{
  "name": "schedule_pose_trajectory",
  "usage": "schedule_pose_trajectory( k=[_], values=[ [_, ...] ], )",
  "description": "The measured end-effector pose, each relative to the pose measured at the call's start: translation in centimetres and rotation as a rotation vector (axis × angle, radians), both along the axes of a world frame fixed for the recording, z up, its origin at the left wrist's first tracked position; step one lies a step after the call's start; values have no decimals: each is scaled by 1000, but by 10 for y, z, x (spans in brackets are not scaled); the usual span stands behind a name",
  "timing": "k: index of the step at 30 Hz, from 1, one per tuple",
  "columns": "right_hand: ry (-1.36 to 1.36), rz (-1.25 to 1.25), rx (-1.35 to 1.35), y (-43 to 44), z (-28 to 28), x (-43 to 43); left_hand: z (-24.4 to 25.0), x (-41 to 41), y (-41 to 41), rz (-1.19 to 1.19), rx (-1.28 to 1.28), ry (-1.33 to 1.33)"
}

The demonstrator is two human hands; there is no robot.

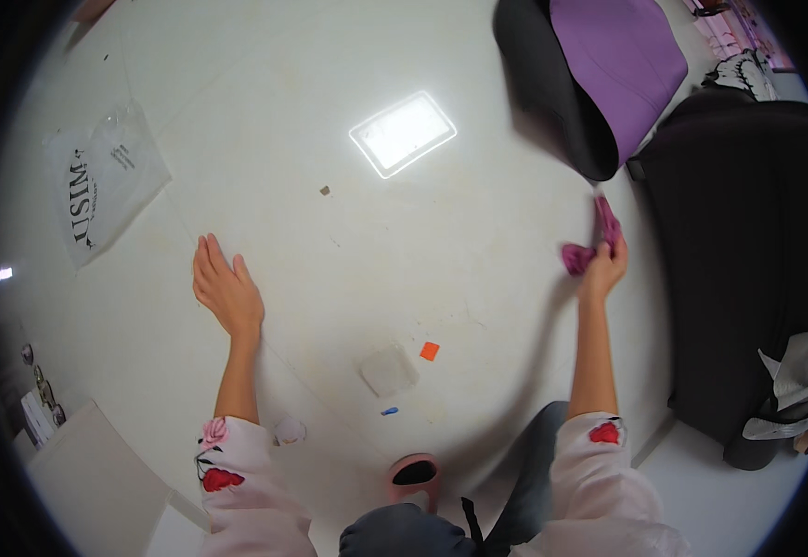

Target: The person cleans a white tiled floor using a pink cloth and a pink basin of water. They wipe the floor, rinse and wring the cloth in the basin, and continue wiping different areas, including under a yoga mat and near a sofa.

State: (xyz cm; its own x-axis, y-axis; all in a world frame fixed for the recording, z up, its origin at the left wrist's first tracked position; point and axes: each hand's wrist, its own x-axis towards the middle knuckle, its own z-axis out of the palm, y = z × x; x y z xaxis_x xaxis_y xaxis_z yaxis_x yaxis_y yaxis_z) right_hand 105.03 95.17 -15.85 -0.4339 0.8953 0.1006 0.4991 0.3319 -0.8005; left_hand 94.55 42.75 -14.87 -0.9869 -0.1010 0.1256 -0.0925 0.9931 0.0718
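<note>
My left hand (227, 289) is held palm down above the pale tiled floor (292, 278), its thumb apart from the fingers and nothing in its grasp. A crumpled magenta cloth (580, 258) is pinched in my right hand (604, 273), one end sticking up past the fingers. Just beyond that hand is a purple and black seat-like object (619, 76), whose exact kind I cannot tell. Between my arms lie an orange square (429, 351), a translucent plastic piece (388, 370) and a small blue scrap (390, 411). Farther out is a brown fragment (325, 190).
A clear plastic bag (122, 181) bearing writing lies at the left. Black upholstered furniture (745, 257) borders the right side, with crumpled silvery packaging (804, 369) against it. A pale box-like piece (90, 480) stands at lower left. My pink slipper (415, 473) is on the floor.
</note>
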Motion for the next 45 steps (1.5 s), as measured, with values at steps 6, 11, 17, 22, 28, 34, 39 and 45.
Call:
schedule_pose_trajectory(
  k=[6, 11, 17, 22, 28, 34, 39, 45],
  values=[
    [-659, -188, 515, -15, -45, -27, 5, 2, 7, 7, 8, -72],
    [-473, 219, 513, -117, -53, -151, 6, 0, 6, 2, 12, -89],
    [-181, 402, 397, -223, -54, -252, 6, 0, 6, 11, 36, -109],
    [-33, 941, -123, -327, -22, -287, 6, 0, 7, 22, 27, -120],
    [449, 383, -512, -235, 0, -303, 6, -1, 6, 23, 39, -117],
    [-314, 144, 589, -123, -52, -312, 7, -2, 6, 10, 38, -91],
    [-72, 678, 470, -247, -52, -344, 9, -3, 8, 15, 40, -108],
    [-1, 1252, 229, -421, -3, -288, 8, -2, 7, 17, 16, -111]
  ],
)
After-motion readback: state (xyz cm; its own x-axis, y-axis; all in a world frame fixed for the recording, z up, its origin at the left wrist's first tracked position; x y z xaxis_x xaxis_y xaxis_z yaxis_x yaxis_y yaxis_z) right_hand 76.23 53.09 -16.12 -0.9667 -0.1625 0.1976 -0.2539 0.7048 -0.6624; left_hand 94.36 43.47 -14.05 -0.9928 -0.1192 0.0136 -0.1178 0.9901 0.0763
